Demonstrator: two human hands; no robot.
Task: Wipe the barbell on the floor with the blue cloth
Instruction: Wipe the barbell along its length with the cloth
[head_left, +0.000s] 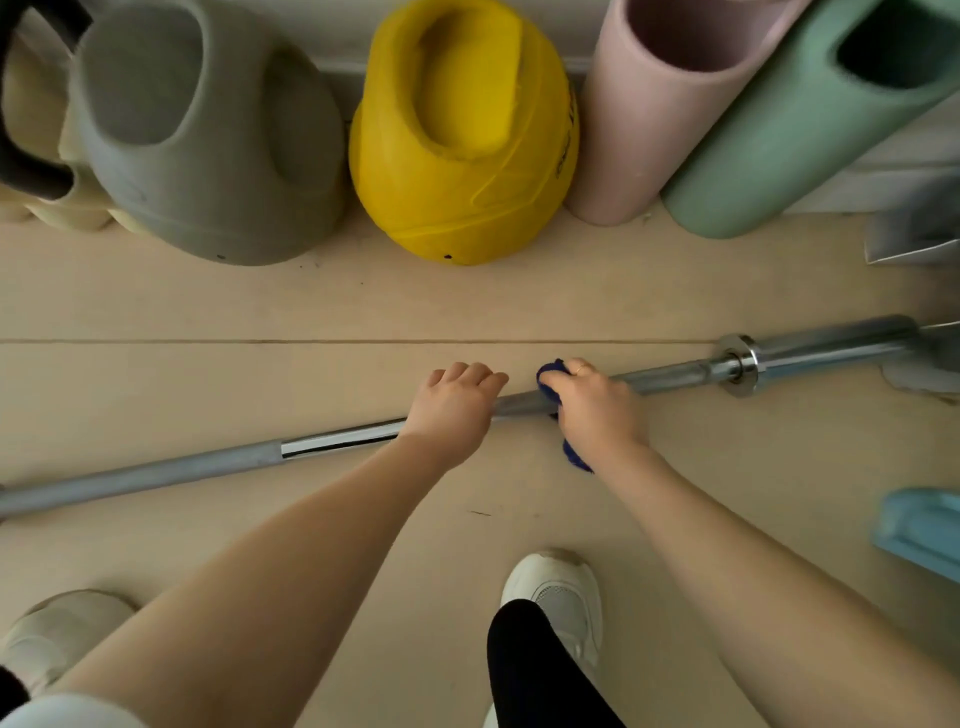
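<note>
Left hand (453, 402) curled over long chrome steel barbell (332, 440) mid-floor, right hand (592, 402) just beside, clutching crumpled blue cloth (551, 378) against shaft.

Only one marking shows: dark printed lettering on the right flank of the rounded yellow soft kettlebell (457, 156), in the upper middle of the frame, close beside the pale pink foam roller (660, 109). The letters run sideways up the curved surface, blurred and partly turned out of view, so no word, brand or number can be read. Nothing else in view bears legible text
</note>
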